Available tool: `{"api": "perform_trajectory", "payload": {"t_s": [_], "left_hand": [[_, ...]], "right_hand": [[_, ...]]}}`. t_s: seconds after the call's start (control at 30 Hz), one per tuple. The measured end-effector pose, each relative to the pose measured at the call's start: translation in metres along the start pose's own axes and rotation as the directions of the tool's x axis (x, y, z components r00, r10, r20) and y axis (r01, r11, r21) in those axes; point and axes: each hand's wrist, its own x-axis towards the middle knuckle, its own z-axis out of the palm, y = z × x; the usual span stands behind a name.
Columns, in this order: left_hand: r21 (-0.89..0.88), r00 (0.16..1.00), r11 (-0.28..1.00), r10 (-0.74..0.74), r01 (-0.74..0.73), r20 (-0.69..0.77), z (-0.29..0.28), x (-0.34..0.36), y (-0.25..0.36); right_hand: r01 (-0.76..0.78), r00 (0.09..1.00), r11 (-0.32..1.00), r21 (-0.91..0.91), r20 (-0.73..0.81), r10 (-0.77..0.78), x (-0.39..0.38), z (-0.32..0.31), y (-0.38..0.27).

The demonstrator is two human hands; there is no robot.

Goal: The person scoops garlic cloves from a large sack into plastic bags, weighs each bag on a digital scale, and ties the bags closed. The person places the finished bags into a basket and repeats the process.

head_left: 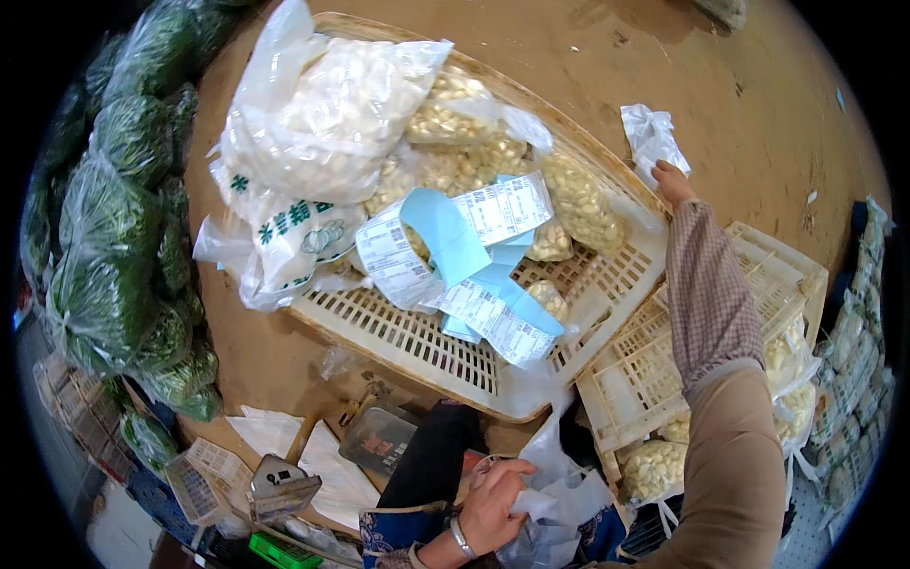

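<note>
Left hand (494, 505): low centre, by the lap, metal bangle on the wrist. Grip closed on thin clear plastic (561, 503), bunched up; an upper length of it runs toward the near corner of the big crate.

Right hand (673, 181): arm stretched up and out on the right, checked sleeve cover (706, 284) on the forearm. Fingers at the lower end of a crumpled white plastic piece (652, 137), which lies on the brown surface (758, 123) just beyond the big crate's right side. Pinched or only touched: can't tell.

Big crate (379, 343): cream, slotted, set at a slant, mid-frame. In it: several clear bags of pale cloves (583, 204) along the far and right side. Large clear bag of whiter pieces (332, 119) sits upper left, above a white bag with green print (299, 228) that overhangs the left edge. Label strip (507, 209), white printed face and blue back, loops loosely over the middle.

Right of it: second cream crate (630, 379), partly behind the right arm, more clove bags (654, 469) below its near edge.

Far left: piled clear bags of green vegetables (114, 256). Lower left: white sheets (332, 474), grey metal device (282, 486), bright green box (284, 550).
</note>
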Motion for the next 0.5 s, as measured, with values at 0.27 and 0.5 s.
{"api": "perform_trajectory", "payload": {"t_s": [0.27, 0.5], "left_hand": [[-0.041, 0.951, 0.998, 0.04, -0.055, -0.308, 0.003, 0.012, 0.004], [-0.275, 0.986, 0.961, -0.009, -0.037, -0.165, 0.004, 0.017, -0.001]], "right_hand": [[0.482, 0.858, 0.803, 0.35, -0.376, -0.351, -0.184, -0.057, -0.136], [0.492, 0.335, 0.811, 0.315, 0.792, -0.511, -0.357, 0.013, -0.212]]}}
